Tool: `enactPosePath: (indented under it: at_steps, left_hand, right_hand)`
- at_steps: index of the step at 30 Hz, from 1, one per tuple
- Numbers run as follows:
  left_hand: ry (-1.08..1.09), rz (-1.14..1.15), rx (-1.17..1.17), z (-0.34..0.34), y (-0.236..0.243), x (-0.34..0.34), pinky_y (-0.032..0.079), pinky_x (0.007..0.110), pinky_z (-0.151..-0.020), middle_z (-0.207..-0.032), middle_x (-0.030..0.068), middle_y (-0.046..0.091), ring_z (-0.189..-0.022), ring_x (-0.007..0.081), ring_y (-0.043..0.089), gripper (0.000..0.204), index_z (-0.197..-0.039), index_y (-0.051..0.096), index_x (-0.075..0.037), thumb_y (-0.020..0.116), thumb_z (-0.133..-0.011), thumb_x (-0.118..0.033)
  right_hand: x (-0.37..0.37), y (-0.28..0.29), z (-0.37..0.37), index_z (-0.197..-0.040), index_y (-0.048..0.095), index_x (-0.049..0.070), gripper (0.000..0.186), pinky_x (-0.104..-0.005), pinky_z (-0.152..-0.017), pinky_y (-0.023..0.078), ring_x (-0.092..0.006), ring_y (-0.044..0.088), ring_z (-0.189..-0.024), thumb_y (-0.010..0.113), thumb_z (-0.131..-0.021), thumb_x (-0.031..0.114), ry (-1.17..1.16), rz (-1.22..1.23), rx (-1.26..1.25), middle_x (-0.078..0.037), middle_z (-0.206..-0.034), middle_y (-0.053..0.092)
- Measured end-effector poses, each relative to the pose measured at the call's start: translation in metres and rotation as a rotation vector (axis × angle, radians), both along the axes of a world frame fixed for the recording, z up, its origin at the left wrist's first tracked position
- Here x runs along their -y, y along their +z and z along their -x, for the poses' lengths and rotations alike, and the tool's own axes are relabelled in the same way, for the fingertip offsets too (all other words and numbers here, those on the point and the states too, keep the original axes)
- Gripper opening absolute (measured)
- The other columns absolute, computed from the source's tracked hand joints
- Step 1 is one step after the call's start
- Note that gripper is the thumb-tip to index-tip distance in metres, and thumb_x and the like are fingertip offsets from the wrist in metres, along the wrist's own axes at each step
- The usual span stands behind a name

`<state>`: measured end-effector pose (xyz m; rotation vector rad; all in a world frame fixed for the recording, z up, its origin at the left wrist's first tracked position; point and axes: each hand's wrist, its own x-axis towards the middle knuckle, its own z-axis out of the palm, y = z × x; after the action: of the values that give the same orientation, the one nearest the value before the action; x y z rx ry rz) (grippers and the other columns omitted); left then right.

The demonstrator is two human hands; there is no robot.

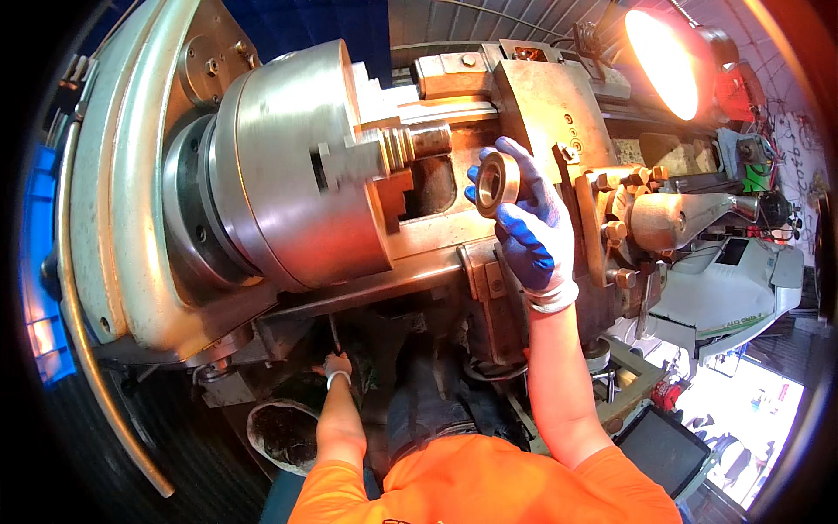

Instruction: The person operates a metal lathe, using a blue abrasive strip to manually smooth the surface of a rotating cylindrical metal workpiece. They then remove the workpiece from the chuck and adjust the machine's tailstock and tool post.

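I am looking down at a big, worn metal lathe point(489, 236) that fills most of the view, its body brown and oily, with a dark floor below and a cluttered workshop off to the right. A lit work lamp point(668, 61) glows orange over the upper right corner. On the left sits the large round steel chuck point(288, 166), and a short stepped metal shaft point(410, 144) sticks out of its jaws toward the right. A metal tool post point(628, 210) with bolts stands on the right of the machine. My orange shirt point(471, 485) shows at the bottom edge. My right hand point(528, 223), in a blue and white glove, is raised in front of the carriage, and its fingers point(534, 179) curl round a metal ring point(496, 183), pinching it by its rim between thumb and fingertips. The ring sits at the left side of that hand, its open face turned toward the chuck, just right of the shaft's free end and apart from it. My left hand point(336, 365) reaches down low under the machine, near a dark bucket point(284, 432); it seems closed on a thin dark rod, but I cannot tell the grip for sure.
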<state>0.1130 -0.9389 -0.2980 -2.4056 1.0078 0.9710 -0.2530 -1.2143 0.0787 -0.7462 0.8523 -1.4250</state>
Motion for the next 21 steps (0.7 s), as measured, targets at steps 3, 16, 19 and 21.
enactPosePath:
  at_steps: [3,16,19,21]
  left_hand:
    - [0.041,-0.027,-0.021,-0.003,-0.008,-0.002,0.040,0.048,-0.101,-0.125,0.0224,0.056,-0.117,0.0407,0.052,0.049,-0.125,0.056,-0.004,0.056,-0.087,-0.036]
    - [0.124,0.005,-0.110,-0.013,-0.015,-0.021,0.042,0.046,-0.100,-0.128,0.0271,0.053,-0.118,0.0422,0.051,0.067,-0.127,0.051,0.004,0.055,-0.086,-0.048]
    - [0.113,0.003,-0.128,-0.014,-0.012,-0.020,0.042,0.046,-0.100,-0.128,0.0272,0.053,-0.118,0.0421,0.051,0.068,-0.127,0.051,0.004,0.055,-0.086,-0.049]
    - [0.048,0.022,-0.138,-0.009,0.001,-0.015,0.042,0.046,-0.100,-0.128,0.0276,0.053,-0.118,0.0418,0.051,0.068,-0.127,0.051,0.004,0.055,-0.086,-0.049]
  right_hand:
    - [0.000,0.002,0.002,-0.139,0.038,-0.004,0.066,-0.0352,-0.098,0.045,-0.0221,0.057,-0.110,0.062,-0.078,0.001,0.005,0.006,-0.018,-0.013,-0.126,0.052]
    - [0.009,0.000,0.007,-0.137,0.041,-0.003,0.066,-0.0341,-0.098,0.046,-0.0198,0.056,-0.110,0.066,-0.077,0.004,-0.005,0.017,-0.025,-0.013,-0.125,0.054]
    - [0.018,-0.006,0.008,-0.137,0.043,-0.001,0.064,-0.0326,-0.096,0.046,-0.0178,0.055,-0.110,0.067,-0.078,0.003,0.036,0.022,-0.030,-0.011,-0.124,0.054]
    - [0.027,-0.012,0.008,-0.136,0.044,0.000,0.063,-0.0312,-0.095,0.047,-0.0163,0.055,-0.109,0.070,-0.078,0.002,0.067,0.039,-0.049,-0.010,-0.125,0.055]
